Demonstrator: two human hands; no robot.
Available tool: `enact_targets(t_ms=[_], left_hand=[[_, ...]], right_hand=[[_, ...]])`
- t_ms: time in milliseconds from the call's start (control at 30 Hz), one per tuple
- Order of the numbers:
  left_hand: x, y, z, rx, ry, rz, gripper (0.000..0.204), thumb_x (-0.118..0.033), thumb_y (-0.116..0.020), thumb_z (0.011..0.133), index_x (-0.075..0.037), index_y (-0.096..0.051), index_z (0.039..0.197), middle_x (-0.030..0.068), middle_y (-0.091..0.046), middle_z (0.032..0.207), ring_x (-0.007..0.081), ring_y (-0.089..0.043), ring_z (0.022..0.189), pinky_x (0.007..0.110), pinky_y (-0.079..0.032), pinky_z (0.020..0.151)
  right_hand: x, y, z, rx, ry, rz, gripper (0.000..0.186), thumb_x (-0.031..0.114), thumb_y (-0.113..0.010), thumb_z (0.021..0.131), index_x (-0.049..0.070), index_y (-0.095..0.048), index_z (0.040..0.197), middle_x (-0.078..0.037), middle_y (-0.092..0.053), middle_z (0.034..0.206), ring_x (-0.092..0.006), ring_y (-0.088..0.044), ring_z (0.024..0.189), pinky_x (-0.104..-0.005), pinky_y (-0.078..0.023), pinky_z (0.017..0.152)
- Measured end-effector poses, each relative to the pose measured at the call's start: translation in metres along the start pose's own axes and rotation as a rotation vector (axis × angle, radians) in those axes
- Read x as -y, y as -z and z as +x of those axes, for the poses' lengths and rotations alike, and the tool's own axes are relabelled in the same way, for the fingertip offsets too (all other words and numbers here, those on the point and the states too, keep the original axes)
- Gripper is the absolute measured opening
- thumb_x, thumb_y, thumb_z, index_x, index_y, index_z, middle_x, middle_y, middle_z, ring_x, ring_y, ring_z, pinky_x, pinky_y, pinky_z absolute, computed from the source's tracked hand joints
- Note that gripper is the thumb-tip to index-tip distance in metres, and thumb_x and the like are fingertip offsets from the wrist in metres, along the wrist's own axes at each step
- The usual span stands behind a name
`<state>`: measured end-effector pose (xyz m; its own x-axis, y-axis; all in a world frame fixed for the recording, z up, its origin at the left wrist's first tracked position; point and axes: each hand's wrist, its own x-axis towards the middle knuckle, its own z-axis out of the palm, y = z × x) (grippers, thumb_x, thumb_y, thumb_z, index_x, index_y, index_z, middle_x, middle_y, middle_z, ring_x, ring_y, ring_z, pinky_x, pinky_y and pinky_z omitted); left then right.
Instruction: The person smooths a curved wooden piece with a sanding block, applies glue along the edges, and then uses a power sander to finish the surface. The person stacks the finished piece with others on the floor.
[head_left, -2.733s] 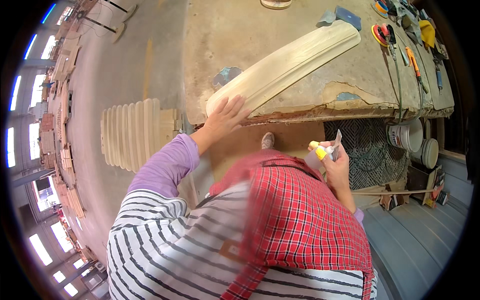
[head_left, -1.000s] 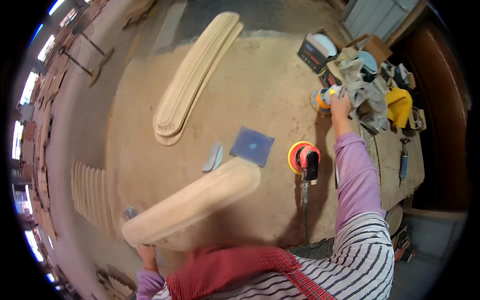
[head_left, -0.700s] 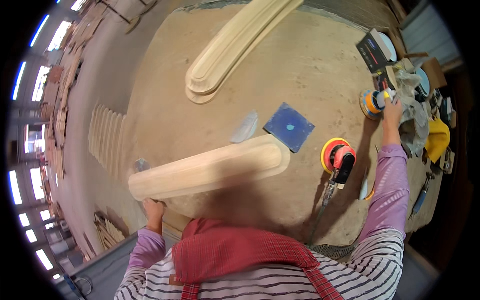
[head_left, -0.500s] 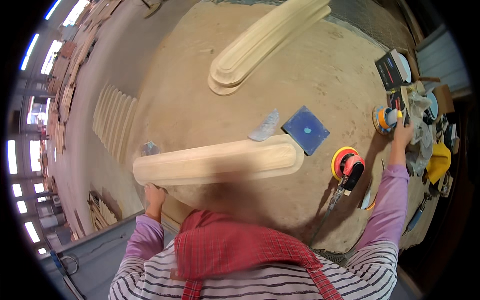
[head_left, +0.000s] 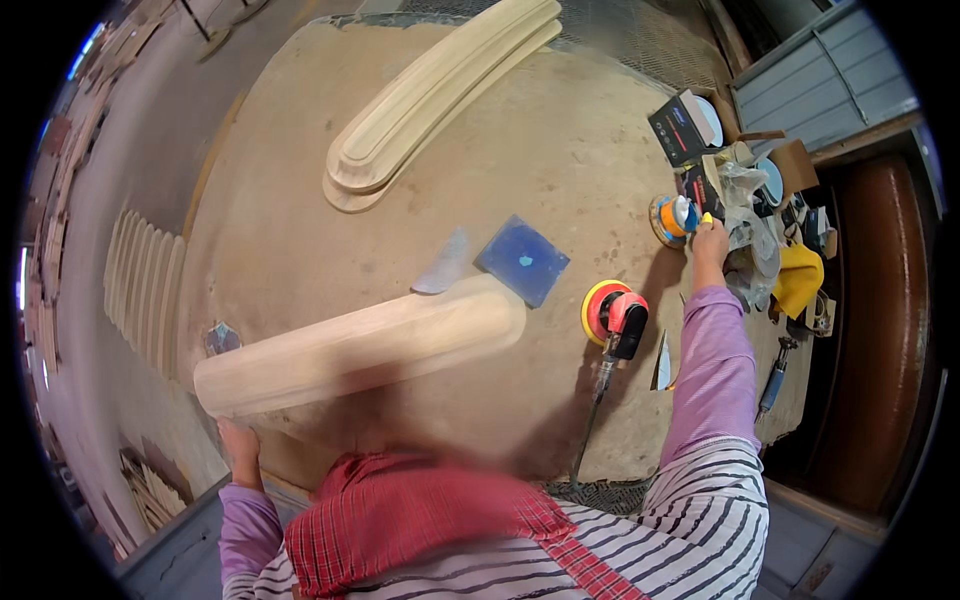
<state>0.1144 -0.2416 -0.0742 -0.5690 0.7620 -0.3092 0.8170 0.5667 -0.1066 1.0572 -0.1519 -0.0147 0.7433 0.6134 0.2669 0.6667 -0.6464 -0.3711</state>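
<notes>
A long pale wooden board [head_left: 440,322] with rounded ends and a raised oval face lies aslant in front of me. My left hand [head_left: 238,442] is at its near left end, fingers curled against the edge and partly hidden. At the right, my right hand [head_left: 711,243] reaches to a cluster of supplies, its fingers closed on a small yellow-ended thing [head_left: 707,218] that is mostly hidden. Just left of those fingers stands an orange roll [head_left: 675,215] on a round disc. A red and black disc sander [head_left: 617,318] with a yellow-rimmed pad rests nearer to me.
Beyond the board lie a blue square pad [head_left: 522,262] and a grey abrasive sheet [head_left: 443,264]. Stacked curved wooden pieces [head_left: 430,100] lie farther off. Dark boxes [head_left: 685,128], plastic bags [head_left: 752,215] and a yellow cloth [head_left: 798,277] crowd the right edge. The sander's hose [head_left: 592,425] runs toward me.
My view has turned to the right, so everything appears farther left. Both hands keep nearly the same places, the left by the board's end and the right beside the orange roll.
</notes>
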Motion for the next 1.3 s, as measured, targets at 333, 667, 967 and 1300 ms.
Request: enact_targets(t_ms=[333, 667, 967, 1300], left_hand=[[-0.019, 0.004, -0.017, -0.189, -0.319, 0.036, 0.038, -0.012, -0.064, 0.068, 0.007, -0.053, 0.099, 0.0277, -0.054, 0.104, 0.045, -0.049, 0.1, 0.049, -0.039, 0.09], [-0.106, 0.034, -0.128, -0.051, -0.583, -0.164, 0.06, -0.008, -0.054, 0.077, 0.011, -0.038, 0.132, 0.0372, -0.031, 0.138, 0.0499, -0.033, 0.127, 0.046, -0.029, 0.108], [-0.087, 0.014, -0.168, 0.11, -0.828, -0.494, 0.046, -0.015, -0.064, 0.08, -0.002, -0.053, 0.123, 0.019, -0.055, 0.123, 0.037, -0.053, 0.111, 0.041, -0.045, 0.094], [-0.097, 0.059, -0.177, 0.235, -0.716, -0.744, 0.043, -0.034, -0.043, 0.097, -0.005, -0.053, 0.127, 0.017, -0.056, 0.127, 0.0326, -0.054, 0.116, 0.04, -0.04, 0.1]], right_hand=[[0.004, 0.021, 0.003, -0.089, -0.07, 0.044, 0.049, 0.043, -0.05, 0.091, 0.006, -0.055, 0.122, -0.021, -0.059, 0.117, -0.0392, -0.055, 0.109, -0.049, -0.043, 0.088], [0.208, -0.005, -0.193, 0.572, 0.618, -0.087, 0.069, 0.019, -0.075, 0.072, 0.004, -0.043, 0.131, -0.021, -0.058, 0.113, -0.0388, -0.055, 0.107, -0.0452, -0.044, 0.09], [0.235, 0.005, -0.164, 1.153, 0.504, 0.767, 0.051, 0.014, -0.067, 0.074, 0.001, -0.055, 0.122, -0.016, -0.046, 0.134, -0.0273, -0.047, 0.12, -0.0356, -0.039, 0.099], [0.295, -0.07, -0.219, 1.107, 0.424, 0.865, 0.032, 0.008, -0.059, 0.071, -0.002, -0.062, 0.101, -0.011, -0.064, 0.095, -0.0192, -0.062, 0.084, -0.0328, -0.05, 0.076]])
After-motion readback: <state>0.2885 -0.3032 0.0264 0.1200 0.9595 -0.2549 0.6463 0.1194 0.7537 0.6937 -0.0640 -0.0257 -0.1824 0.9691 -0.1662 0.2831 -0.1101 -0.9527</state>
